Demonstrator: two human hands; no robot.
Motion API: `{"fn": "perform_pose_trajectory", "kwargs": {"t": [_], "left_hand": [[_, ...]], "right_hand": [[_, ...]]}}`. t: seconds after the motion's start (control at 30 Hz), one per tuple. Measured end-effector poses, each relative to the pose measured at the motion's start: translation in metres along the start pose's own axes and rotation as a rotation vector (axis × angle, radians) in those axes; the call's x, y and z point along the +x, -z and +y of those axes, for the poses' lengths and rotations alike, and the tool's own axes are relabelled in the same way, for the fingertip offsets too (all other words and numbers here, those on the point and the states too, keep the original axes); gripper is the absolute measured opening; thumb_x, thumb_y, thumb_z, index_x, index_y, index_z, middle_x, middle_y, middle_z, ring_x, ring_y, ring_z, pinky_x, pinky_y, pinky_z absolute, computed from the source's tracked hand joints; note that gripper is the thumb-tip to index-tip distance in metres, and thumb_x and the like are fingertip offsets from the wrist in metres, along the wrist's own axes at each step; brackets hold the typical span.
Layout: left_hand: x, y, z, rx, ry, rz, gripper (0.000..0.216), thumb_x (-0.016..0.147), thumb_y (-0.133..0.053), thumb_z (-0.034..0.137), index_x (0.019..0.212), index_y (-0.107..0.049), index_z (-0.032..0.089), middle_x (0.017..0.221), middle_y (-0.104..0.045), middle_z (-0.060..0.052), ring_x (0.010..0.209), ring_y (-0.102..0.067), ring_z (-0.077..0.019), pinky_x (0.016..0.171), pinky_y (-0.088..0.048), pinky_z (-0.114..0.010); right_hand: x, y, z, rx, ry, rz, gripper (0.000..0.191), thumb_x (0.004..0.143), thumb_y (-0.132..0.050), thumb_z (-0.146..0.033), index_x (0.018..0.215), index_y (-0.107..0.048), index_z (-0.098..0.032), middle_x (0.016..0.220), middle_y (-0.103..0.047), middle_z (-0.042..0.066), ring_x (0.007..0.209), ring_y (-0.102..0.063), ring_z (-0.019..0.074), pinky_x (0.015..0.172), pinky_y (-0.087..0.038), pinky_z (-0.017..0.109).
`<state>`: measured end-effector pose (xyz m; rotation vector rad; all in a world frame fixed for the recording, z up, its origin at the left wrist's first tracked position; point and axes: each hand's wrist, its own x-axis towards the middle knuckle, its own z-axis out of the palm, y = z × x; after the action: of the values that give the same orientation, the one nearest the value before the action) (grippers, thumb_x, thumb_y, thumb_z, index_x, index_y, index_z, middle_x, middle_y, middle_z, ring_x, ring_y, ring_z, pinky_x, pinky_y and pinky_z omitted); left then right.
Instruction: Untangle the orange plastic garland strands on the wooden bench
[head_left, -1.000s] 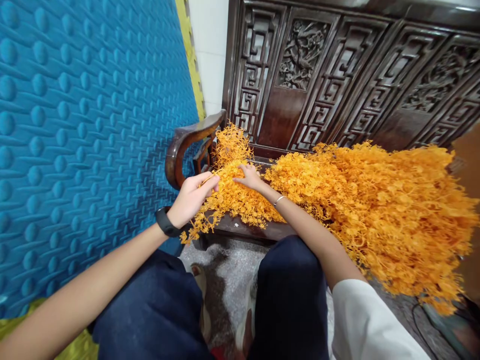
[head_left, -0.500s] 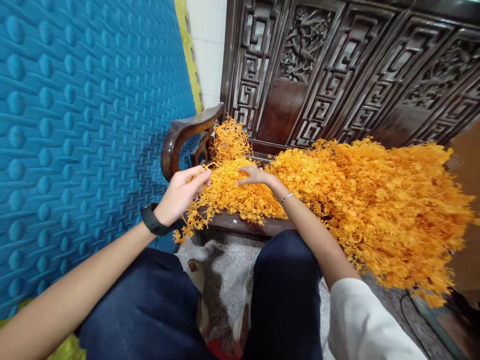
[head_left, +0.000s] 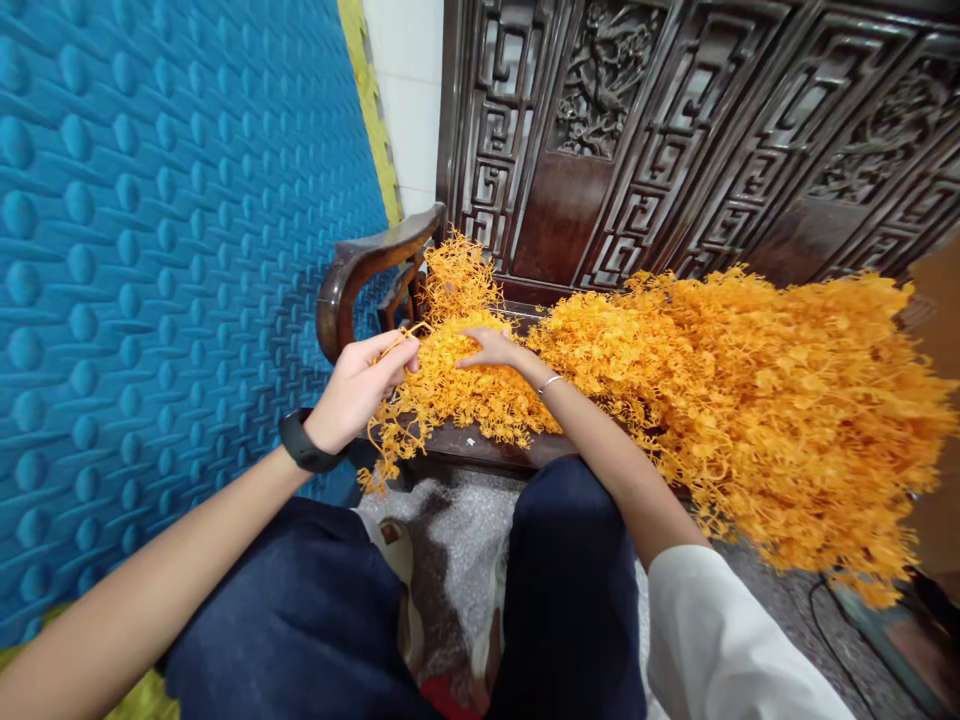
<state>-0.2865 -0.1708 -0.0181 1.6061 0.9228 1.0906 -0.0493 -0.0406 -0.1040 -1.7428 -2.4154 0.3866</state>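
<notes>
My left hand (head_left: pixel 371 378) is closed around thin orange stems, whose ends poke out above the fingers. From it an orange artificial flower sprig (head_left: pixel 391 445) dangles over the front edge of the bench. My right hand (head_left: pixel 489 347) is stretched over a pile of orange artificial flowers (head_left: pixel 480 400), fingers apart and thumb spread. Whether its fingertips touch the pile I cannot tell. Behind both hands a smaller orange bunch (head_left: pixel 459 275) stands against the bench's back. To the right, a far larger heap of the same orange flowers (head_left: pixel 765 400) spreads along the seat.
The dark wooden bench (head_left: pixel 487 452) has a curved armrest (head_left: pixel 375 262) on the left and a carved back (head_left: pixel 570 215). A blue textured mat (head_left: pixel 172 260) stands upright at the left. A cardboard box (head_left: pixel 934 320) and a black cable (head_left: pixel 825 630) are at the right.
My right hand has moved slightly left over the pile, toward my left hand. My left hand keeps its hold on the stems. The view has shifted a little.
</notes>
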Motion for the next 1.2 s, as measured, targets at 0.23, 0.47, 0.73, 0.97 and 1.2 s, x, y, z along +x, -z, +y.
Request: {"fn": "perform_pose_trajectory", "kwargs": {"t": [0.23, 0.47, 0.73, 0.97, 1.2], "left_hand": [[0.001, 0.001, 0.001, 0.003, 0.01, 0.009, 0.026, 0.081, -0.053, 0.032, 0.059, -0.05, 0.016, 0.048, -0.026, 0.007, 0.042, -0.021, -0.0054, 0.041, -0.013, -0.022], [0.0, 0.0, 0.001, 0.021, 0.012, 0.011, 0.026, 0.08, -0.052, 0.031, 0.059, -0.05, 0.017, 0.048, -0.027, 0.006, 0.042, -0.021, -0.0058, 0.041, -0.014, -0.022], [0.001, 0.001, 0.0, 0.019, 0.0, 0.015, 0.027, 0.081, -0.052, 0.03, 0.057, -0.052, 0.017, 0.049, -0.029, 0.005, 0.043, -0.021, -0.0055, 0.042, -0.013, -0.023], [0.001, 0.003, -0.002, 0.008, 0.0, 0.011, 0.027, 0.082, -0.053, 0.03, 0.059, -0.052, 0.016, 0.049, -0.028, 0.006, 0.043, -0.022, -0.0051, 0.042, -0.013, -0.022], [0.0, 0.002, 0.002, -0.002, 0.007, 0.019, 0.026, 0.081, -0.052, 0.03, 0.059, -0.051, 0.016, 0.048, -0.028, 0.006, 0.042, -0.021, -0.0049, 0.041, -0.014, -0.021]], "right_hand": [[-0.004, 0.026, 0.01, 0.091, 0.059, 0.25, 0.06, 0.069, -0.071, -0.052, 0.116, -0.062, -0.016, 0.11, -0.063, 0.012, 0.098, -0.06, 0.0232, 0.084, -0.046, 0.034], [-0.008, -0.007, -0.021, 0.043, 0.033, 0.047, 0.052, 0.082, -0.061, -0.037, 0.124, -0.055, -0.008, 0.123, -0.06, 0.016, 0.112, -0.057, 0.0255, 0.097, -0.042, 0.035], [0.003, -0.022, -0.023, -0.004, -0.009, 0.018, 0.076, 0.078, -0.059, -0.055, 0.141, -0.038, -0.016, 0.143, -0.04, 0.017, 0.133, -0.034, 0.0358, 0.108, -0.026, 0.056], [-0.013, 0.011, -0.019, 0.027, -0.034, 0.163, 0.042, 0.077, -0.067, -0.034, 0.113, -0.063, -0.013, 0.111, -0.067, 0.012, 0.103, -0.062, 0.026, 0.089, -0.047, 0.036], [-0.033, 0.016, -0.037, 0.023, -0.135, 0.349, 0.026, 0.085, -0.05, -0.026, 0.098, -0.069, -0.015, 0.099, -0.07, 0.01, 0.095, -0.064, 0.0254, 0.083, -0.048, 0.036]]}}
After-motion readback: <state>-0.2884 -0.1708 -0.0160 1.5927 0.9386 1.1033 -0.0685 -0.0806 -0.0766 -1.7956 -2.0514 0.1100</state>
